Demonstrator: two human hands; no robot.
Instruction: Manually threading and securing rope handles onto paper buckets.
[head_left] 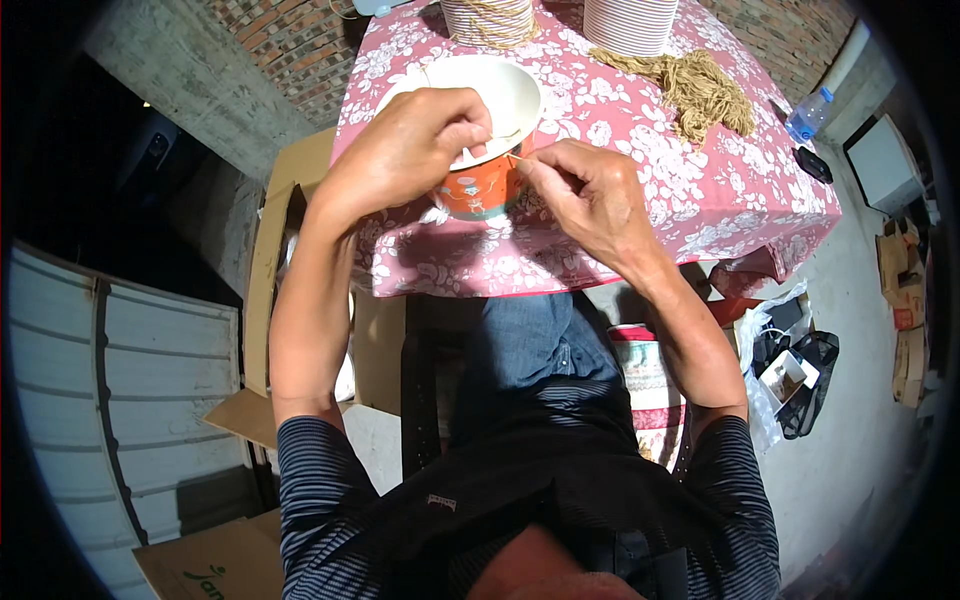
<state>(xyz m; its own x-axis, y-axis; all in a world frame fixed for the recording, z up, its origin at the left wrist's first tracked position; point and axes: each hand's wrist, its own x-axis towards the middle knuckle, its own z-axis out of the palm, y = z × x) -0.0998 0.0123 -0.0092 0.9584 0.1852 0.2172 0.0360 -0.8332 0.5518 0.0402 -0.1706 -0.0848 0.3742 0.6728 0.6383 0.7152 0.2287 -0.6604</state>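
On the near part of the table stands an orange paper bucket (470, 190) with printed figures and a white inside. My left hand (415, 140) reaches over its left side, fingers curled in at the near rim. They appear to grip the rim, though the fingertips are partly hidden. At the rim's right side my right hand (590, 190) pinches a thin yellowish length of twine (512, 157) between thumb and forefinger. A short bit of similar strand shows inside the bucket, close to my left fingers.
A pink floral cloth (590, 100) covers the table. At the back stand a twine-draped bucket stack (488, 22) and another white stack (628, 25). Loose twine (705, 90) lies back right, near a water bottle (808, 115) and a black object (812, 165). A cardboard box (265, 270) stands left.
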